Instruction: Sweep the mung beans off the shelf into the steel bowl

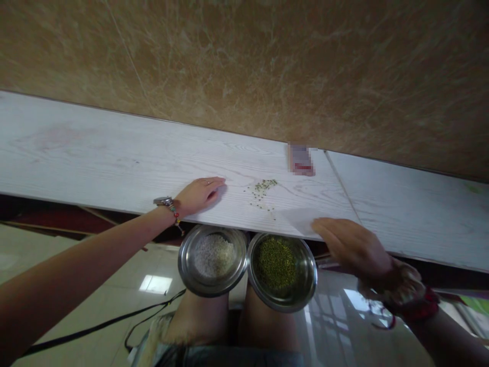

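Observation:
My left hand [201,195] lies on the white wooden counter [126,158], fingers stretched out, with nothing seen in it. To its right, a small scatter of mung beans [263,189] is spread on the counter. My right hand [353,247] is at the counter's front edge, right of the beans. It is blurred, and its fingertips are partly hidden, so its grip is unclear. Below the edge, a metal bowl [184,275] of white grains, seemingly rice [214,255], stands on my lap. Touching it is a second metal bowl [305,290] holding many mung beans [277,262].
A pixelated small box or packet [301,160] sits at the back of the counter against the brown marbled wall [229,66]. A seam [342,186] crosses the counter on the right. A black strap [103,322] hangs over the tiled floor at lower left.

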`<act>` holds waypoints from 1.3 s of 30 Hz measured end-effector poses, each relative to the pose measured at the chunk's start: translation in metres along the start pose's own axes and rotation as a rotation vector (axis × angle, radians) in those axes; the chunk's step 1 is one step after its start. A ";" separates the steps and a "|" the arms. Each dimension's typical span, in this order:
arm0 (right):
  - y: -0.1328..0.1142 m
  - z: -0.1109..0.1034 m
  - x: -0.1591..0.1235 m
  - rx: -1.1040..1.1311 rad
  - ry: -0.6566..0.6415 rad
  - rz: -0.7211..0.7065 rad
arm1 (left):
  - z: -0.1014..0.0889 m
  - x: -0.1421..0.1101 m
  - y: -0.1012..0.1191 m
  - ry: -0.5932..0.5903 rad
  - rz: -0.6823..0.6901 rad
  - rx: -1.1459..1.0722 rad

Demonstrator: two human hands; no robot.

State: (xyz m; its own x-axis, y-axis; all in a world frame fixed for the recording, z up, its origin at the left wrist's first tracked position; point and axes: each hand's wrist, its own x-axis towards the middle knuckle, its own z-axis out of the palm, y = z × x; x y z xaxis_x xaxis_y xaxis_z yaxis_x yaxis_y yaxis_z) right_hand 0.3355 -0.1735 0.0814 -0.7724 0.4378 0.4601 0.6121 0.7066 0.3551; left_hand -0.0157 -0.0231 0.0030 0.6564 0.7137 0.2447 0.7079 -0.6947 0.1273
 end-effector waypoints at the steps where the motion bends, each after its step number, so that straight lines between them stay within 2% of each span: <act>1: 0.003 0.002 0.003 -0.039 -0.009 -0.009 | 0.000 0.000 0.000 -0.001 0.000 0.001; 6: 0.009 0.004 0.014 -0.083 -0.013 -0.017 | -0.001 0.000 0.000 -0.011 0.004 -0.003; 11: 0.009 0.006 0.011 -0.061 -0.024 -0.056 | -0.001 0.001 0.000 -0.006 0.001 -0.009; 16: 0.017 0.010 0.007 -0.112 -0.060 -0.017 | -0.001 0.000 0.000 -0.008 0.002 -0.008; 21: 0.014 0.011 0.014 -0.092 -0.075 -0.017 | 0.000 0.000 -0.001 -0.008 0.002 -0.013; 29: 0.011 -0.002 0.013 -0.010 -0.030 -0.076 | -0.001 0.001 0.000 -0.023 -0.009 -0.012; 39: 0.003 -0.010 -0.001 0.084 -0.057 0.010 | 0.000 0.001 -0.001 -0.017 -0.002 -0.021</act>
State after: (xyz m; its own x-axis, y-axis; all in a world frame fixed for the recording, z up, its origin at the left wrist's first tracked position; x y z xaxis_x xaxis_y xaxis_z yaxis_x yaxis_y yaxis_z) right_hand 0.3399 -0.1771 0.0900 -0.7759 0.4746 0.4156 0.6056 0.7448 0.2802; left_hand -0.0162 -0.0216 0.0027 0.6590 0.7167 0.2282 0.7040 -0.6946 0.1482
